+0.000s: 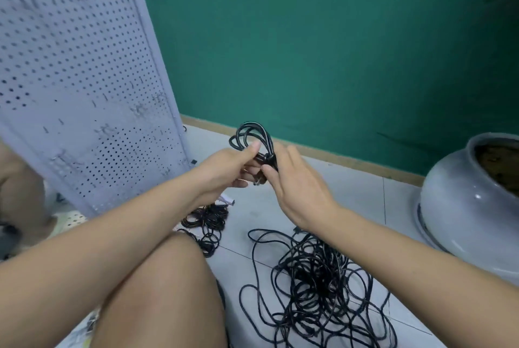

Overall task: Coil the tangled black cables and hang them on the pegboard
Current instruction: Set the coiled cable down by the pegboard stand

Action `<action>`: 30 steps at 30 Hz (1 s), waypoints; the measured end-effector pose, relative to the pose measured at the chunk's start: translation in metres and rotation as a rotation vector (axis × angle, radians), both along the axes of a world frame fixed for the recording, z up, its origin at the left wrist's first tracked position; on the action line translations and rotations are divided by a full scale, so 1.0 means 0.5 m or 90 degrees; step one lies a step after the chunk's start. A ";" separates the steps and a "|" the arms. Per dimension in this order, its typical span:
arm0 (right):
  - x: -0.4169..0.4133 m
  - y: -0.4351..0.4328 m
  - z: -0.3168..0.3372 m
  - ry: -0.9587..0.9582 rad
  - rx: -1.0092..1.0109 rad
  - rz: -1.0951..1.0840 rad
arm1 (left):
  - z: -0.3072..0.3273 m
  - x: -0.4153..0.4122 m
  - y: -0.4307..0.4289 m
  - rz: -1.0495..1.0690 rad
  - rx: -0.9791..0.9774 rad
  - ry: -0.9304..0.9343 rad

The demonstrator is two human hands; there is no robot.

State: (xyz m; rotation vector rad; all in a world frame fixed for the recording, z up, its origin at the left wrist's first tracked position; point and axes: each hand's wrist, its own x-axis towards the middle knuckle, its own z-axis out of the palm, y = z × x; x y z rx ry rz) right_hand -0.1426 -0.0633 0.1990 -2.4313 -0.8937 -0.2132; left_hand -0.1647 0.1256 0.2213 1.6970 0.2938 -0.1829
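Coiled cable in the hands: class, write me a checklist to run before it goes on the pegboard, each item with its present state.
1. Left hand holds the coiled cable: ok.
2. Wrap round the coil finished: cannot tell; the right hand is at it.
3. Free hook on the pegboard: cannot tell, blurred.
4. Coil lifted away from the tangled cables on the floor: ok.

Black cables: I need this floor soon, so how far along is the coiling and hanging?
Done: a few small bundles lie on the floor by the pegboard, seemingly coiled; nothing visibly hangs on it. In hand: the left hand and right hand hold one coiled cable at its wrapped middle. Left: the big tangled pile, and all the hanging.
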 end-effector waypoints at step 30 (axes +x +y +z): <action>0.160 0.551 -0.859 0.266 -0.218 0.216 | -0.855 0.056 0.495 0.355 0.260 0.278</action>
